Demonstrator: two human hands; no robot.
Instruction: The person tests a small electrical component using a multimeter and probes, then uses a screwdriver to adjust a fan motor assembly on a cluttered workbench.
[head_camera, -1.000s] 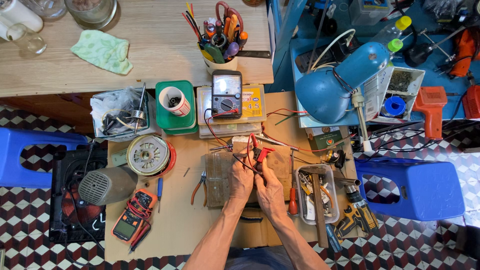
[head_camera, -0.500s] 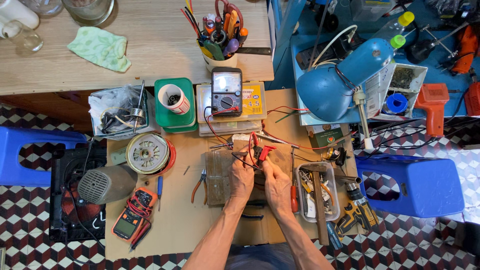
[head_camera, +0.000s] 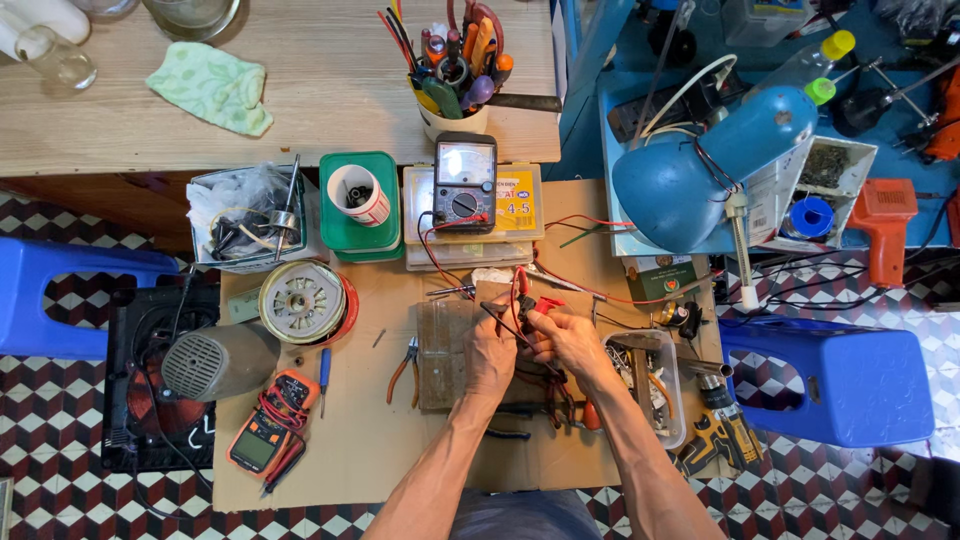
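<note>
Cardboard-topped bench (head_camera: 350, 440), both hands' fingers (head_camera: 530, 322) pinching thin red probe leads (head_camera: 520, 290) over worn board (head_camera: 445, 350).

Both hands meet at the probes (head_camera: 528, 308) on the board (head_camera: 445, 352). Meter (head_camera: 465, 183) lies behind the grip; pliers (head_camera: 405, 367) left; parts tray (head_camera: 662, 385) right.

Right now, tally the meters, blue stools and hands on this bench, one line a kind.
Meters: 2, a black analog meter and an orange digital meter
Blue stools: 2, left stool and right stool
Hands: 2, left hand and right hand
Total: 6
</note>
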